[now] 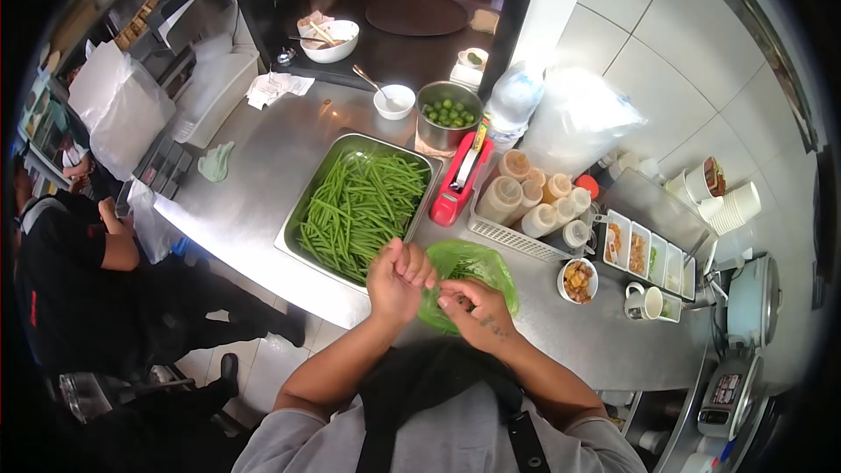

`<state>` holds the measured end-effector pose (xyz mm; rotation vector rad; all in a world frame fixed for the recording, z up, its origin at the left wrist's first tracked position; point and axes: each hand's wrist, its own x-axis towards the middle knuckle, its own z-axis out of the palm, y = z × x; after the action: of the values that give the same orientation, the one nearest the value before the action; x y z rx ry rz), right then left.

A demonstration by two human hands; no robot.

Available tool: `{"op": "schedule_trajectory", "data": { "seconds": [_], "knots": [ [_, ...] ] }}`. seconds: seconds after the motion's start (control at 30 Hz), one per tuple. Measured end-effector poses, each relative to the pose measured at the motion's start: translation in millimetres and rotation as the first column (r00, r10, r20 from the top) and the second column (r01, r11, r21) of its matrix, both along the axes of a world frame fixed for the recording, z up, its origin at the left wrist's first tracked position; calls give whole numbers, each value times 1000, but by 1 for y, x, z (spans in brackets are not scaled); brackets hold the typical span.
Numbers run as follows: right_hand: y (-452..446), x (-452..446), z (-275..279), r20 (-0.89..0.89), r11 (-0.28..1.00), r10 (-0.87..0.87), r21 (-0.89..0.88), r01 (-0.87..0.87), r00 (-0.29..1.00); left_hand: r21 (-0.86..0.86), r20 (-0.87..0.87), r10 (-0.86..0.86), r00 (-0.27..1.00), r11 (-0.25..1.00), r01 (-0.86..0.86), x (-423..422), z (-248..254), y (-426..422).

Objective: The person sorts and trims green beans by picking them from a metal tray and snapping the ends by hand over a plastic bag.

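Observation:
A metal tray (433, 177) heaped with green beans (359, 210) stands on the steel counter in front of me. Over the gap between the tray and a green plastic bag (501, 273), my left hand (399, 284) is closed, its fingers curled in. My right hand (477, 315) is over the near part of the bag, fingers pinched together close to the left fingertips. Whatever lies between the fingers is too small to make out. Bits of green show inside the open bag, partly hidden by my right hand.
Beyond the tray are a white bowl (394, 102) with a spoon and a metal pot (448, 123) of small green fruits. A red tape dispenser (455, 188) and a basket (517, 243) of squeeze bottles stand right. A person in black (79, 271) is left of the counter.

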<state>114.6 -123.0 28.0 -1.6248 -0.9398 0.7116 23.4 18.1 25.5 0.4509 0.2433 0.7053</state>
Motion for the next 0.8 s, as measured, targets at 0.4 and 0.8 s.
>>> {"op": "schedule_trajectory", "data": {
  "seconds": [0.4, 0.8],
  "knots": [
    [25, -4, -1, 716, 980, -105, 192, -50, 690, 184, 44, 180, 983, 965, -185, -7, -26, -21],
    [34, 34, -22, -621, 941, -275, -19, 337, 734, 523, -82, 432, 898, 786, -330, -17, -39, -3]
  ]
}}
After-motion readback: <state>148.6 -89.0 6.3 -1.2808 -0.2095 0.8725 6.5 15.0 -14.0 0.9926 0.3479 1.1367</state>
